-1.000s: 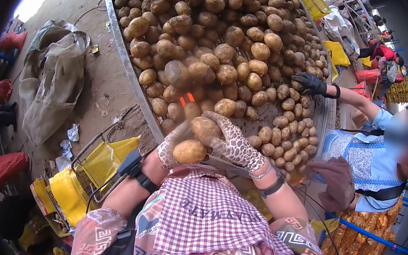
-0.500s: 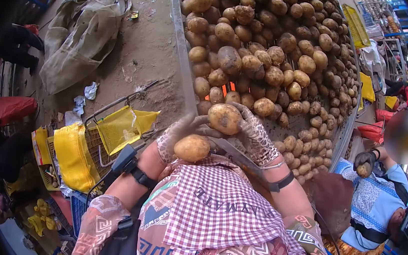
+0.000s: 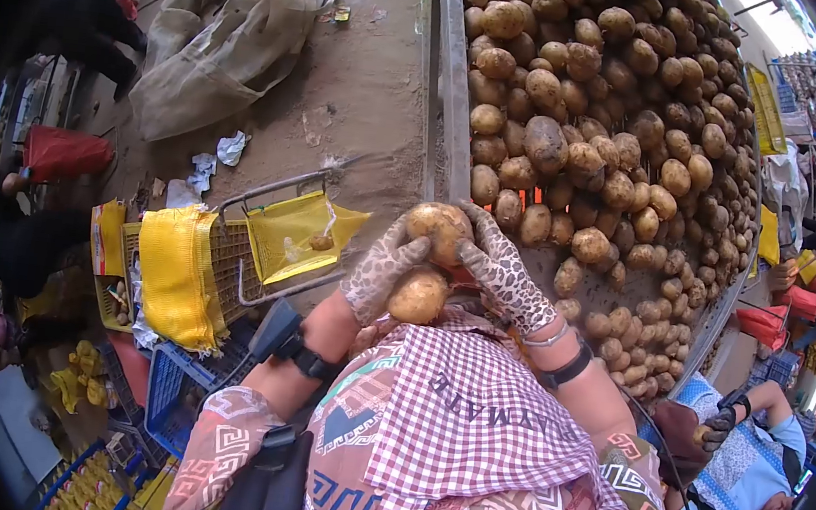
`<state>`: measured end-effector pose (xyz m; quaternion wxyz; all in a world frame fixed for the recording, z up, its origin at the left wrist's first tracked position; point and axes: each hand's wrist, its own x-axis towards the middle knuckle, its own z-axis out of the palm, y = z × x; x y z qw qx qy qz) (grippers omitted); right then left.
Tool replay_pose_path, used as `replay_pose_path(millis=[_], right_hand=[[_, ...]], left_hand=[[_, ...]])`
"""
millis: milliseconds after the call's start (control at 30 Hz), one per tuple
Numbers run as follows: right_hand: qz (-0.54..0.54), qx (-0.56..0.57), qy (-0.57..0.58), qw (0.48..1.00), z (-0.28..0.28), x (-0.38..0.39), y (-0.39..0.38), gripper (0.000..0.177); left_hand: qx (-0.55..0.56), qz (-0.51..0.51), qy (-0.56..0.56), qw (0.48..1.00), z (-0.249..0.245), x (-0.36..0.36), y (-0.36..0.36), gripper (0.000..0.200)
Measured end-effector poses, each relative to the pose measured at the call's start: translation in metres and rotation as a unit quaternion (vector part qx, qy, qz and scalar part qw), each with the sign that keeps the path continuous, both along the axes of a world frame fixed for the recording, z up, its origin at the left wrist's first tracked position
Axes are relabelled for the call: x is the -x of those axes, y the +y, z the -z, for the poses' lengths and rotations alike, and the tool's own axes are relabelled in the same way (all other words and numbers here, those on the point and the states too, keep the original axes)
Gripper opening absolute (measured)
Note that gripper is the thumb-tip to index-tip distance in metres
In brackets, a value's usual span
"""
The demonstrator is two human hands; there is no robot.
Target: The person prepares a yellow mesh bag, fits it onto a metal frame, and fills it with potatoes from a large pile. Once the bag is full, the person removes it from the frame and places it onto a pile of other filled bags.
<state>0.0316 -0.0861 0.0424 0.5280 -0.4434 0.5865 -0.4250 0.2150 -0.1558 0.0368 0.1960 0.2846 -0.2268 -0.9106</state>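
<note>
The left hand [image 3: 378, 270] and the right hand [image 3: 511, 279], both in spotted gloves [image 3: 522, 298], are drawn close together at the near edge of the table [image 3: 459, 110], clamped on the far potato [image 3: 439, 230] from its two sides. The near potato [image 3: 418, 298] sits just below it, against the left palm and over the top of the checked apron [image 3: 500, 417]; its underside is hidden, so I cannot tell how the fingers support it. A big heap of potatoes [image 3: 646, 111] covers the far and right parts of the table, with smaller ones nearer the right edge. On the left, a yellow sack [image 3: 179, 274] hangs over a crate [image 3: 236, 261], and a yellow mesh bag [image 3: 299, 243] hangs just beside it. Farther left, a grey sack [image 3: 236, 44] lies crumpled on the ground [image 3: 371, 90], with paper scraps [image 3: 231, 147] near it. On the right, a co-worker [image 3: 749, 485] in blue has a dark-gloved hand [image 3: 723, 420] closed around what looks like a potato.
</note>
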Motion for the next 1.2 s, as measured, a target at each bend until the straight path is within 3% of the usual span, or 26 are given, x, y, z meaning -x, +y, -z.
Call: replay_pose_path(millis=[67,200,433,500,567,700,800,867,900,933,1033,1133,1200], right_hand=[[0.005,-0.006,-0.002,1.000,0.001,-0.003,-0.003,0.054],[-0.012,-0.017,-0.016,1.000,-0.022,-0.008,-0.009,0.056],[-0.046,0.002,-0.003,0.999,-0.024,-0.017,-0.012,0.060],[-0.046,-0.046,-0.072,0.995,-0.021,-0.017,-0.015,0.061],[-0.047,-0.048,-0.082,0.994,-0.010,-0.016,-0.014,0.065],[-0.050,-0.072,-0.144,0.986,-0.008,-0.020,-0.016,0.074],[-0.064,-0.082,-0.177,0.979,-0.008,-0.025,-0.018,0.075],[-0.059,-0.073,-0.139,0.986,0.001,-0.019,-0.001,0.070],[-0.056,-0.033,0.026,0.998,0.001,-0.006,0.008,0.064],[-0.035,0.012,0.221,0.975,-0.011,0.005,0.019,0.058],[0.148,0.110,0.499,0.847,0.000,0.050,0.058,0.053],[0.182,-0.023,0.615,0.767,-0.003,0.093,0.076,0.059],[0.164,-0.050,0.597,0.784,0.021,0.115,0.082,0.061]], left_hand=[[0.083,-0.012,-0.056,0.995,-0.007,-0.006,-0.001,0.064],[0.129,-0.037,-0.072,0.988,0.000,-0.011,0.000,0.063],[0.054,-0.042,-0.057,0.996,0.002,-0.011,-0.003,0.057],[0.025,-0.051,-0.042,0.998,0.011,-0.013,-0.005,0.057],[-0.181,-0.050,0.032,0.982,0.025,-0.019,-0.009,0.062],[-0.222,-0.033,0.033,0.974,0.007,-0.027,-0.008,0.066],[-0.156,-0.007,-0.019,0.988,0.000,-0.033,-0.008,0.070],[-0.205,-0.027,-0.007,0.978,0.017,-0.055,-0.017,0.070],[-0.246,-0.105,-0.052,0.962,0.028,-0.065,-0.022,0.064],[-0.199,-0.104,-0.059,0.973,0.039,-0.083,-0.028,0.064],[-0.180,-0.136,-0.143,0.964,0.085,-0.140,-0.047,0.061],[-0.257,-0.131,-0.165,0.943,0.147,-0.194,-0.066,0.058],[-0.245,-0.205,-0.282,0.905,0.173,-0.200,-0.069,0.051]])
